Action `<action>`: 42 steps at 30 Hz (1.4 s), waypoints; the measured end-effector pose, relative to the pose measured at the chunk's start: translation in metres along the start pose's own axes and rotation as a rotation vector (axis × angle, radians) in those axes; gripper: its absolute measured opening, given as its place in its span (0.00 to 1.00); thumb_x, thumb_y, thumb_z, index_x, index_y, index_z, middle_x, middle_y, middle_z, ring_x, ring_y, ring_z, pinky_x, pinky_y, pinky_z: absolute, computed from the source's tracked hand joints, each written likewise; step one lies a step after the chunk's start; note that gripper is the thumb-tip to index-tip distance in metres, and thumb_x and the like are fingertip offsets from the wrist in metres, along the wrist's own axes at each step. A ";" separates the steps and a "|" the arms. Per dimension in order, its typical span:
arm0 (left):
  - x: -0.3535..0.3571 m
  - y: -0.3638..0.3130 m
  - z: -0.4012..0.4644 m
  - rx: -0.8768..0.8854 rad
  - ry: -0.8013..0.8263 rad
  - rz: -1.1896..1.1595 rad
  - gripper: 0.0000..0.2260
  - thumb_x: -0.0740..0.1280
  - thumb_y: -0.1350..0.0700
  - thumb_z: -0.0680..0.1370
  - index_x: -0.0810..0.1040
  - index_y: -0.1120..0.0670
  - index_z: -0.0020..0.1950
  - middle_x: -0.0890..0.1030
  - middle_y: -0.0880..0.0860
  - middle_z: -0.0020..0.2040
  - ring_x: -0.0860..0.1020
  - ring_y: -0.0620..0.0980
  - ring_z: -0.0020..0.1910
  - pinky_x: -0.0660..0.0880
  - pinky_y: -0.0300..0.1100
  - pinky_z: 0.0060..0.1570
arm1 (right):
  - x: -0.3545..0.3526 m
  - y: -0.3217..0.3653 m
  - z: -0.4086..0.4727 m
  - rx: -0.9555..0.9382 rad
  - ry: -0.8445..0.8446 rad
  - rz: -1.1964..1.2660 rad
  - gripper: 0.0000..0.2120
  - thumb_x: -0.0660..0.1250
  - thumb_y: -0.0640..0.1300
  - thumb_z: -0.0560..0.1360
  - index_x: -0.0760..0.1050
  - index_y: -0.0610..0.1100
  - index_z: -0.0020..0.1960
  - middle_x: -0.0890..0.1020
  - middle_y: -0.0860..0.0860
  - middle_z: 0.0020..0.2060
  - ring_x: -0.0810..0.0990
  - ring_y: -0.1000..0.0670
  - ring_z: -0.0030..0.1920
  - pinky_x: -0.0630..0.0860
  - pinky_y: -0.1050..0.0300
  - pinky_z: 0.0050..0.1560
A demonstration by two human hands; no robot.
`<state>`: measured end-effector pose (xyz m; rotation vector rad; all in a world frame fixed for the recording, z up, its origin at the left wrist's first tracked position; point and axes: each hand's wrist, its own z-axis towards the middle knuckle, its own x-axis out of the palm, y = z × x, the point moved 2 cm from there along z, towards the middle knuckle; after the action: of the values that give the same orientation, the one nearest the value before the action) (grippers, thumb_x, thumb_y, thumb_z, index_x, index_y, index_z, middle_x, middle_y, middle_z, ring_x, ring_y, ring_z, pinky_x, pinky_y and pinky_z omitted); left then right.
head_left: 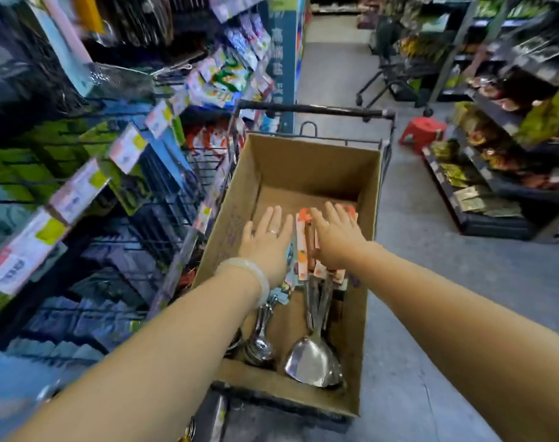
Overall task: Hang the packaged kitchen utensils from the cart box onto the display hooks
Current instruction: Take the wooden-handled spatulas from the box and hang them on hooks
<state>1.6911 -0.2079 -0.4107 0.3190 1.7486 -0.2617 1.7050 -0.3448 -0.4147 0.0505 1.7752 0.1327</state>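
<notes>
An open cardboard box (316,161) sits in a black wire cart (313,109). Inside lie several steel spatulas (313,362) with orange-and-white card sleeves (302,250) on their handles, and a bunch of steel ladles (260,342) at the near left. My left hand (267,240), wearing a ring and a pale bangle, reaches into the box with its fingers straight, beside the card sleeves. My right hand (337,236) lies flat over the orange sleeves, fingers extended. Display hooks (163,71) with hanging goods stand on the left.
Left shelving carries price tags (80,189) and wire racks (163,212). The grey aisle floor (431,282) runs along the right of the cart. A red stool (423,132), a black trolley (396,78) and low shelves of packets (482,193) stand further on.
</notes>
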 end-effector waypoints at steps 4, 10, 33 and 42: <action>0.045 0.009 0.031 0.120 0.098 -0.044 0.36 0.61 0.53 0.79 0.38 0.53 0.77 0.38 0.54 0.78 0.37 0.52 0.77 0.43 0.55 0.74 | 0.049 -0.007 0.015 0.145 0.077 0.113 0.41 0.65 0.48 0.75 0.41 0.44 0.76 0.52 0.39 0.75 0.52 0.37 0.75 0.55 0.40 0.74; 0.115 0.010 0.047 0.218 0.337 -0.088 0.33 0.59 0.54 0.80 0.42 0.54 0.77 0.41 0.55 0.78 0.39 0.54 0.77 0.44 0.55 0.75 | 0.134 -0.011 0.021 0.390 0.306 0.390 0.32 0.65 0.48 0.76 0.54 0.39 0.72 0.68 0.39 0.67 0.72 0.38 0.65 0.72 0.47 0.62; 0.159 0.012 0.070 0.131 0.462 -0.446 0.32 0.64 0.48 0.77 0.53 0.53 0.76 0.56 0.55 0.77 0.57 0.55 0.75 0.58 0.51 0.74 | 0.155 -0.022 0.046 0.666 -0.027 1.294 0.03 0.63 0.36 0.76 0.70 0.42 0.45 0.80 0.38 0.47 0.81 0.39 0.53 0.78 0.40 0.56; 0.133 0.028 0.074 -0.109 0.331 -0.929 0.45 0.74 0.48 0.70 0.49 0.54 0.77 0.61 0.55 0.75 0.63 0.56 0.73 0.63 0.49 0.69 | 0.078 -0.006 0.083 0.376 -0.139 1.352 0.07 0.62 0.34 0.77 0.69 0.43 0.43 0.77 0.40 0.41 0.81 0.45 0.42 0.80 0.48 0.44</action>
<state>1.7446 -0.1985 -0.5555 -0.5909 2.1320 -0.8058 1.7698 -0.3370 -0.5083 1.4844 1.3272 0.7287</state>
